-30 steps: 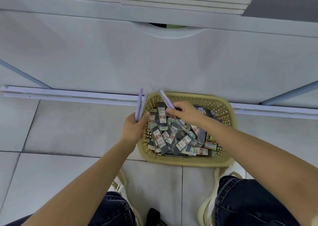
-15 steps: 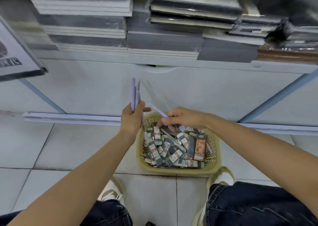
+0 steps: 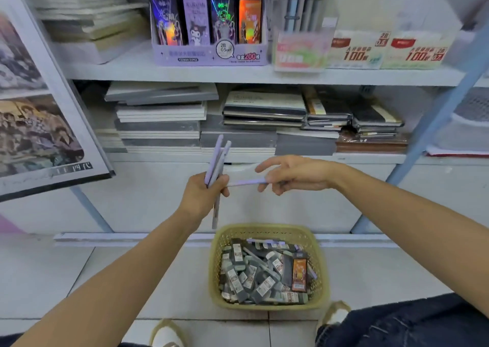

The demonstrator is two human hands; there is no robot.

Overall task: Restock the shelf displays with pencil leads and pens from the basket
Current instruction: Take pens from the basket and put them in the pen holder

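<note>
While the left hand (image 3: 202, 193) grips upright lilac pens (image 3: 216, 161) at frame centre, the right hand (image 3: 293, 176) pinches another pen (image 3: 246, 183) above the basket (image 3: 267, 230).

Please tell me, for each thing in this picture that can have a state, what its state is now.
Left hand: grips the bundle of pens, held nearly upright.
Right hand: pinches a single pen, held level, its end by the other hand's fingers.
Basket: on the floor, open, holding many lead cases.
Display box: on the upper shelf, packs standing inside.
Notebooks: stacked flat on the lower shelf.
</note>
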